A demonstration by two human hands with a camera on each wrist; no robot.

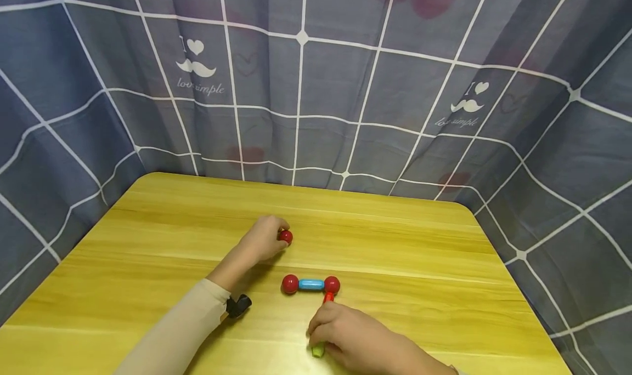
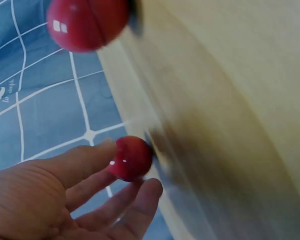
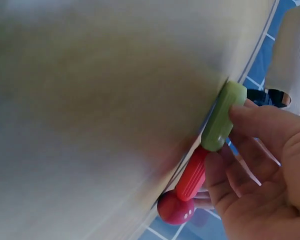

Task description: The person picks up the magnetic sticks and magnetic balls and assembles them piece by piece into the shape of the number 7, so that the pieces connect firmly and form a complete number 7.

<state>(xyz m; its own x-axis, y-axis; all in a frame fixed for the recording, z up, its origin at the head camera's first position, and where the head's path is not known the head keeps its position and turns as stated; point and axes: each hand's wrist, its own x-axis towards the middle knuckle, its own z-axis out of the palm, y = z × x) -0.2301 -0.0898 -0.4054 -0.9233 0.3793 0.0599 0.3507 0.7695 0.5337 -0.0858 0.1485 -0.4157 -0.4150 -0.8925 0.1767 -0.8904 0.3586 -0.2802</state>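
Observation:
My left hand (image 1: pixel 263 239) has its thumb and fingertips around a red ball (image 1: pixel 286 236) on the wooden table. The left wrist view shows the thumb touching this ball (image 2: pixel 132 159), with the fingers bent on its other side. Nearer to me, a blue rod (image 1: pixel 311 284) joins a left red ball (image 1: pixel 289 284) to a right red ball (image 1: pixel 332 284). A red ribbed rod (image 3: pixel 192 174) runs from the right ball toward me. My right hand (image 1: pixel 353 331) pinches a green rod (image 3: pixel 224 117) at the red rod's near end; whether they are joined I cannot tell.
The yellow wood-grain table (image 1: pixel 419 254) has rounded far corners. A grey-blue curtain (image 1: pixel 266 90) with white lines hangs behind it and along both sides. A black strap with a small device (image 1: pixel 239 306) sits on my left wrist, at the end of the pale sleeve (image 1: pixel 182 325).

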